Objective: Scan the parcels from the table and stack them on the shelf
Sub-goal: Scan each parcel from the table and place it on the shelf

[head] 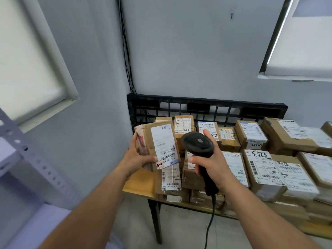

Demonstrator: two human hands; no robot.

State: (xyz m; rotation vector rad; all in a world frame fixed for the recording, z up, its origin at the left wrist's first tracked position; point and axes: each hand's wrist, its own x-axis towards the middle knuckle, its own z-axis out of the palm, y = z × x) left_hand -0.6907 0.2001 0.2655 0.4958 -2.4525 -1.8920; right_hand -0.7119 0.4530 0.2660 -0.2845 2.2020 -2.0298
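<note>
Now left hand (133, 159) grips a brown cardboard parcel with white label (158, 146), held upright. Right hand (213, 164) clutches a black corded handheld scanner (199, 146) just beside it, above the parcel-covered wooden table (138, 186).

Grey-blue walls (188, 51), blinds on L window (27, 60) & R window (301, 51), black cables (126, 51) in corner, pale floor (179, 230).

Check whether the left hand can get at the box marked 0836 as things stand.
Probably not. The left hand grips a parcel, and the right hand with the scanner stands between it and that box.
</note>
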